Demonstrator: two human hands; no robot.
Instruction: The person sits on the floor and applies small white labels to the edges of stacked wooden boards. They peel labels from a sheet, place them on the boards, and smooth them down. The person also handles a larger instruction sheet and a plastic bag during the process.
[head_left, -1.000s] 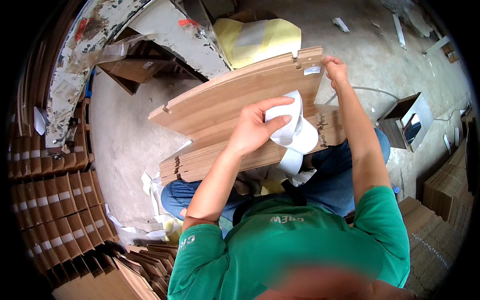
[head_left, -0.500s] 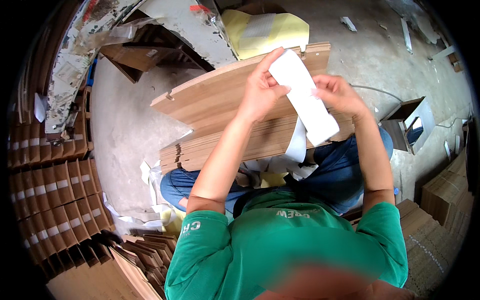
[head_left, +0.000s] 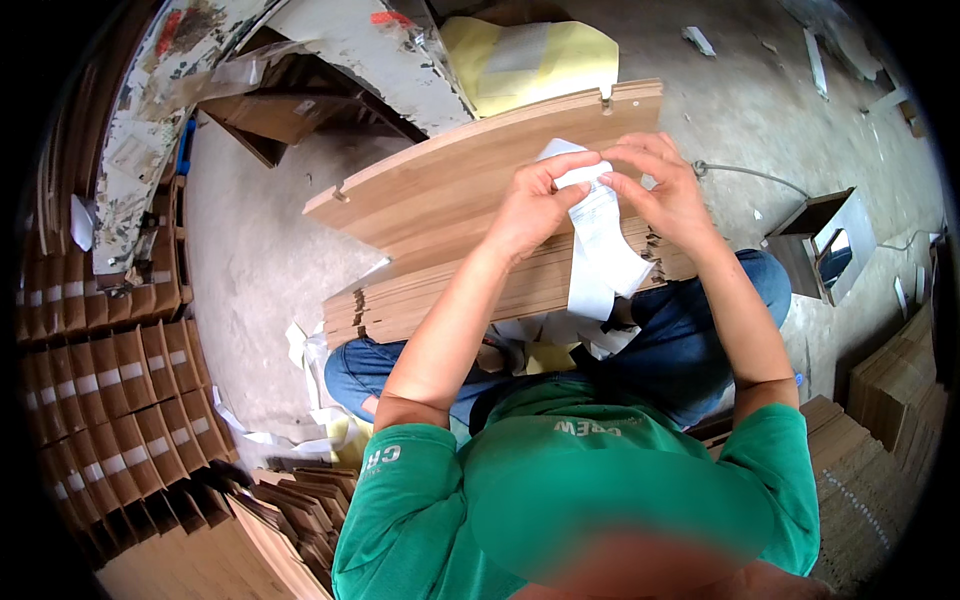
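Note:
A curling white paper strip (head_left: 603,240) with faint print hangs between my hands, its lower part folding over itself above my lap. My left hand (head_left: 540,200) pinches the strip near its upper end, thumb and forefinger closed. Right beside it, my right hand (head_left: 665,190) pinches the same part, and the fingertips of both hands nearly meet. Below the hands, a stack of thin brown boards (head_left: 430,300) lies on edge across my lap. Behind it leans a wide wood-grain board (head_left: 440,190) with notches in its upper edge.
Brown slotted dividers (head_left: 120,390) stand in rows at the left. A worn white panel (head_left: 370,55) and a yellow sheet (head_left: 590,70) lie ahead. At the right are a small open box (head_left: 848,245), a grey cable (head_left: 760,178) and stacked boards (head_left: 850,490).
The strip has turned from a plain white face to a printed one and now curls lower. My hands have come closer together, the left moving right and down.

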